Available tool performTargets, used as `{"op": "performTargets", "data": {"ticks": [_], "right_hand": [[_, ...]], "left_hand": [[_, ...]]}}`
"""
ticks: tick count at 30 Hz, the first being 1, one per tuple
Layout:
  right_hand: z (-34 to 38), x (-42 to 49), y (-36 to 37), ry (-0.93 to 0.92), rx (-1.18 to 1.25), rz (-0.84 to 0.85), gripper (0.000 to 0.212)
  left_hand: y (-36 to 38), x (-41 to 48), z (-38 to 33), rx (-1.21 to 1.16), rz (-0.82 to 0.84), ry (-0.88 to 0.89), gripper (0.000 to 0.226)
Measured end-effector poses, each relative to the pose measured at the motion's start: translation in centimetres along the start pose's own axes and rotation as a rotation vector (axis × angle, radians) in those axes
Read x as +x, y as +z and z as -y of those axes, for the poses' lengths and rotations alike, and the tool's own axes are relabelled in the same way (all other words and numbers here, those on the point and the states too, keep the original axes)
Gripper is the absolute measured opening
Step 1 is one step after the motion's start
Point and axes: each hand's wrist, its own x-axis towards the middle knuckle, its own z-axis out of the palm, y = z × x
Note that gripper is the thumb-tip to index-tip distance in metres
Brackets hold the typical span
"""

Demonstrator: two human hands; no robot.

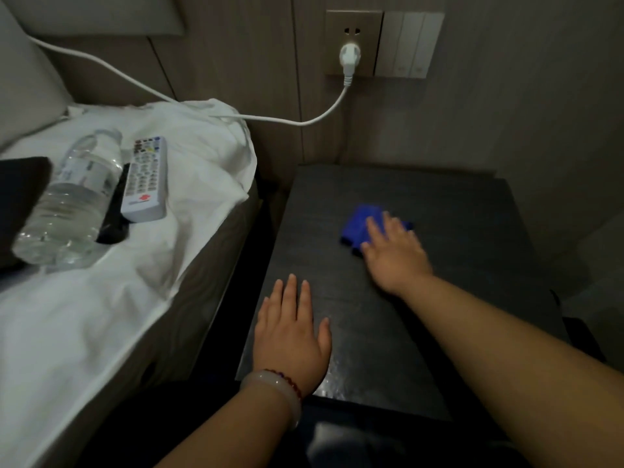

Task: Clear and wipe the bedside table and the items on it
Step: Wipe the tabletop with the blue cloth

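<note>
The dark bedside table [364, 332] fills the middle of the view. A folded blue cloth [358, 224] lies on its far half, and my right hand [395, 255] presses flat on the cloth's near edge, slightly blurred. My left hand [290, 332] rests flat, fingers spread, on the table's near left corner, a pale bangle and a bead bracelet on its wrist. On the white bed sheet to the left lie a clear water bottle [71, 201], a white remote control [145, 179], a black remote [114, 214] under it, and a dark flat item [20, 194] at the frame edge.
The bed [101, 315] stands close against the table's left side. On the wall behind, a white plug [350, 57] sits in a socket beside a switch panel [413, 43]; its cable [314, 121] sags over the bed's corner. A wall closes the right side.
</note>
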Motion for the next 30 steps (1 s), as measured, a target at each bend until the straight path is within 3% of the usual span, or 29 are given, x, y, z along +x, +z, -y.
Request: {"op": "performTargets", "data": {"ticks": [3,5,7,11,14,16,18,22,25,27,30], "right_hand": [[-3.4,1.3,-0.7,0.314,0.070,-0.008,0.060],[-1.3,1.8,-0.4,0.388,0.090,-0.037,0.061],[3.2,2.0,0.6,0.281,0.068,-0.045,0.059],[11.5,0.9,2.4,-0.116,0.056,-0.002,0.057],[11.8,1.0,2.1,-0.261,0.024,0.047,0.057],[9.5,1.5,1.5,-0.264,0.008,0.039,0.058],[5.4,2.2,0.9,-0.155,-0.005,0.001,0.059],[-4.7,1.8,-0.7,0.261,0.028,-0.053,0.060],[-5.2,1.3,-0.8,0.408,0.064,-0.041,0.061],[-1.6,1.5,-0.2,0.327,0.043,-0.056,0.060],[6.5,1.1,1.6,-0.011,0.000,-0.035,0.059]], "left_hand": [[0.0,-0.4,-0.2,0.023,0.017,-0.009,0.066],[0.1,-0.3,-0.2,0.028,0.017,-0.015,0.067],[0.1,-0.3,-0.1,0.018,-0.001,-0.006,0.066],[0.5,-0.5,-0.1,-0.052,0.009,-0.001,0.064],[0.4,-0.5,0.1,-0.088,-0.005,0.002,0.063],[0.4,-0.3,0.3,-0.078,-0.022,0.014,0.064],[0.3,-0.3,0.5,-0.064,-0.034,0.019,0.063],[0.1,-0.5,0.3,-0.043,-0.022,0.014,0.064],[0.2,-0.6,0.4,-0.035,-0.026,-0.001,0.064],[0.2,-0.5,0.3,-0.044,-0.045,-0.006,0.063],[0.5,-0.7,0.1,-0.084,-0.057,0.017,0.054]]}}
